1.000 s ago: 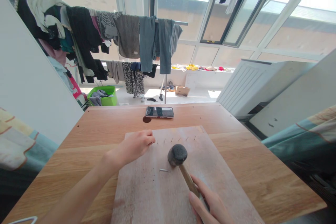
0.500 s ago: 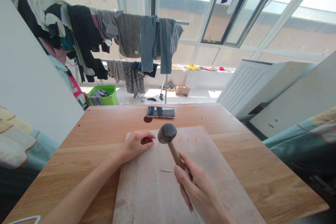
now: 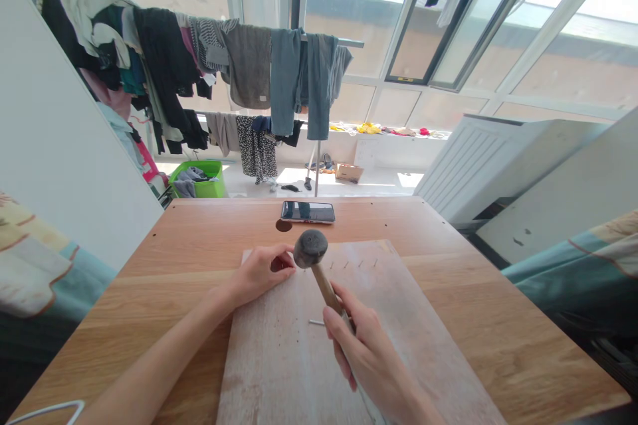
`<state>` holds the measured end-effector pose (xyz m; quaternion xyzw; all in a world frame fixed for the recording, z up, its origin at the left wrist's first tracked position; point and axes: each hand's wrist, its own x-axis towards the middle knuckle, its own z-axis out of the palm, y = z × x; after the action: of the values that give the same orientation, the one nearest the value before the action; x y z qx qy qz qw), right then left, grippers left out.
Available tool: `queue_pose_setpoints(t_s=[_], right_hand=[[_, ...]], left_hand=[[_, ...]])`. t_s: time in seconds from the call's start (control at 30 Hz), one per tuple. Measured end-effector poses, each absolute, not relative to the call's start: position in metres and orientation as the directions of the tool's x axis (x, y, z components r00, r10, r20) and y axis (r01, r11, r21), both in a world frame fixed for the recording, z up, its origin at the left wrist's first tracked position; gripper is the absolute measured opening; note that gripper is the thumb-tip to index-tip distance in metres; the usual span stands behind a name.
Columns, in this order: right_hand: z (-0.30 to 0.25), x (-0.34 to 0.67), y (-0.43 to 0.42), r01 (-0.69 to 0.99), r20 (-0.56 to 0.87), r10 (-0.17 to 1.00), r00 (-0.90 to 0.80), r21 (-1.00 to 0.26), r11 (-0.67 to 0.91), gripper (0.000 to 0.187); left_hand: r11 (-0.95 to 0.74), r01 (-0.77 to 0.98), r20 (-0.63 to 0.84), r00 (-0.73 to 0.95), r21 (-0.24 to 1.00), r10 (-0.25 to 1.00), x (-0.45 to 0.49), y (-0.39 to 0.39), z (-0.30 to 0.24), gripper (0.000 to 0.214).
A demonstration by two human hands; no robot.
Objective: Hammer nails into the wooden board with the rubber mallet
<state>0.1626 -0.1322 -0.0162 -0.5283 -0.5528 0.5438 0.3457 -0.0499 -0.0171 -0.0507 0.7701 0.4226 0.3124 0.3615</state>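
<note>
Black-headed mallet (image 3: 312,254) gripped in the right hand (image 3: 361,335), fingers wrapped round its handle, above a pale wooden board (image 3: 279,372).
From the board's middle, the mallet's head is held near twelve o'clock, close by the left hand (image 3: 262,272) at ten; thumb and forefinger are curled, but whether a nail is pinched cannot be told. Any blow would best be kept light and square, with fingertips clear. A row of nails (image 3: 345,265) is set at one o'clock; one loose nail (image 3: 316,323) is laid near the centre. The board is supported by a wood-grain table (image 3: 498,319), with a phone (image 3: 308,212) placed at twelve; laundry (image 3: 249,66) is hung at eleven, sunlit windows (image 3: 448,46) seen at one.
</note>
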Motion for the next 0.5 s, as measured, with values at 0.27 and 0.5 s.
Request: queue_pose_setpoints(t_s=[0.27,0.5], right_hand=[[-0.027,0.163,-0.135,0.336,-0.247,0.939,-0.239,-0.928,-0.159,0.041],[-0.024,0.167,-0.133,0.343,-0.241,0.936,-0.256,-0.928,-0.145,0.042]], left_hand=[[-0.408,0.439,0.211,0.431,0.801,0.877,-0.050,-0.015,-0.052,0.020],[-0.413,0.455,0.199,0.446,0.789,0.873,-0.050,-0.015,-0.051,0.020]])
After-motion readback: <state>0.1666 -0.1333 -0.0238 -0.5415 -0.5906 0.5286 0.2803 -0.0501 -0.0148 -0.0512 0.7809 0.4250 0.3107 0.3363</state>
